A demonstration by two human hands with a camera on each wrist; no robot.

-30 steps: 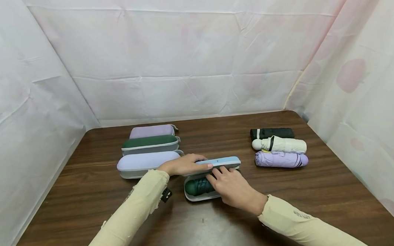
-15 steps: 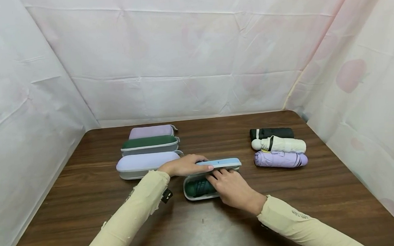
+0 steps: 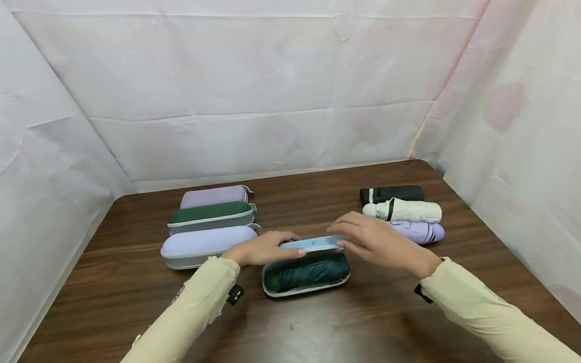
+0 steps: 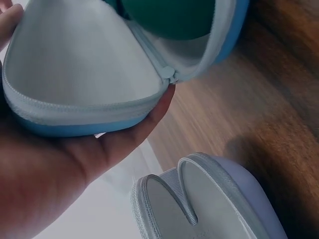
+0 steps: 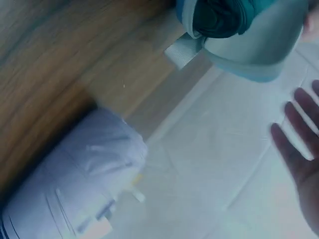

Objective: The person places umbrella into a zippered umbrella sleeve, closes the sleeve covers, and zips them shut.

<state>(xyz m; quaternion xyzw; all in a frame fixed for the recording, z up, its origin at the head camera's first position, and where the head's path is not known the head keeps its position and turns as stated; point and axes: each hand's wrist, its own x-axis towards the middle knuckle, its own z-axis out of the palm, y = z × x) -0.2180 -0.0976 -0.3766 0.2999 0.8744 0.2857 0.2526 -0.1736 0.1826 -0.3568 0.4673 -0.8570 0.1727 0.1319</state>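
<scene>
1. Table (image 3: 299, 340), dark wood-grained, with a blue case (image 3: 306, 289) about midway between its left and right edges, well in from the far edge. The case's lid (image 3: 315, 244) stands raised along the back of the lower half.
2. Dark green umbrella (image 3: 307, 272), lying lengthwise in the lower half of the case, its rounded handle toward the table's left edge.
3. Left hand (image 3: 262, 250), holding the lid by its left end, the thumb along the near side and fingers against the outer shell.
4. Right hand (image 3: 379, 242), fingers extended and spread, gripping nothing, near the lid's right end; the right wrist view shows a gap between them.
5. Toward the far left corner, three closed cases in a row: purple (image 3: 214, 196), green (image 3: 210, 212) and lavender (image 3: 210, 242). Toward the far right corner, black (image 3: 397, 194), white (image 3: 415, 211) and lilac (image 3: 421, 232) umbrellas.
6. Likely faults. Loose folds of green fabric close to the rim could catch in the zip teeth if the lid came down over them. The zip pull (image 4: 168, 73), at the hinge corner, could jam if the two rims met out of line. One-sided support of the lid could skew the case.
</scene>
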